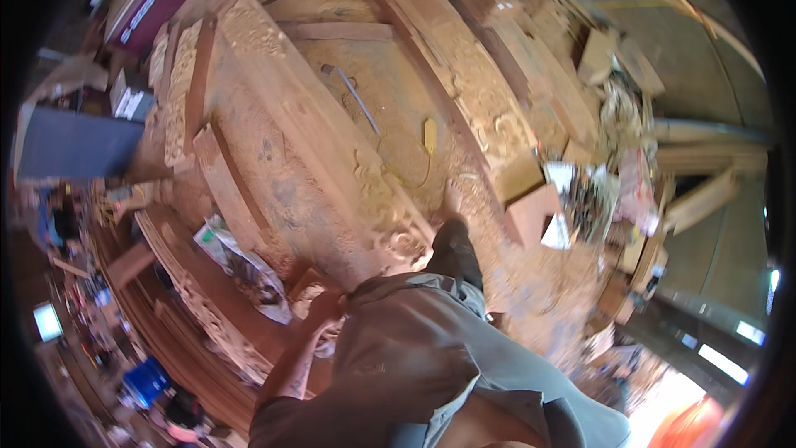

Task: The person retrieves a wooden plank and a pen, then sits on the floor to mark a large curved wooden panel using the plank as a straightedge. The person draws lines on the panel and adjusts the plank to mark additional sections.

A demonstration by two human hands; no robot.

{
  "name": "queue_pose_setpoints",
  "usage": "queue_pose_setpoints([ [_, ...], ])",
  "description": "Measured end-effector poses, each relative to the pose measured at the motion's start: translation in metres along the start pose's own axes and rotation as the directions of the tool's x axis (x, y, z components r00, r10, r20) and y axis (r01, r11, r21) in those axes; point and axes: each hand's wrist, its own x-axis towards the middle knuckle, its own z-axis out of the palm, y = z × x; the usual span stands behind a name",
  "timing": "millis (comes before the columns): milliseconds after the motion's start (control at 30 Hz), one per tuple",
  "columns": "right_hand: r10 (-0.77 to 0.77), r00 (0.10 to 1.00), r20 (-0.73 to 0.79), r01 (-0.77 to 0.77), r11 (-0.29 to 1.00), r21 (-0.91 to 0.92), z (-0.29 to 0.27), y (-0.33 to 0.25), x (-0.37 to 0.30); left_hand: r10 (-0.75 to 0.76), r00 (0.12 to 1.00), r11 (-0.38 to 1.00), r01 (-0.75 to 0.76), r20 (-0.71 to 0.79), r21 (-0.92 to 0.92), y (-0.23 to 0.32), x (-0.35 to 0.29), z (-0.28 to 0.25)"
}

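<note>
My left hand (325,309) reaches down at the left of my body and rests on a small reddish wood block (305,286) by the near end of a long carved plank (332,141). Whether the fingers grip the block I cannot tell. The plank's near end carries pale scroll carving (398,236). My bare foot (452,199) stands on the sawdust floor just right of that carving, below my dark trouser leg (456,253). My grey shirt hides the lower middle of the view. My right hand is not in view.
A thin metal rod (356,99) and a yellow tool (429,134) lie on the sawdust between the plank and a second carved beam (481,108). A plastic bag (240,261), a carved curved panel (199,307), wood blocks (531,211) and a blue container (145,382) lie around.
</note>
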Motion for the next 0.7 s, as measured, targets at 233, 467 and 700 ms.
queue_pose_setpoints([
  [233,-0.111,0.994,0.019,0.099,0.941,0.323,-0.197,-0.045,0.060,-0.090,0.992,0.994,0.095,0.090,-0.051,0.069,-0.020,0.043],
  [467,-0.271,0.962,-0.016,0.253,0.872,0.418,-0.355,-0.175,0.127,0.026,0.999,0.995,-0.023,0.040,-0.093,0.173,0.060,-0.062],
  [700,-0.351,0.926,0.138,0.239,0.831,0.503,-0.420,-0.316,0.200,0.111,0.993,0.992,-0.107,0.052,-0.068,0.180,0.148,-0.185],
])
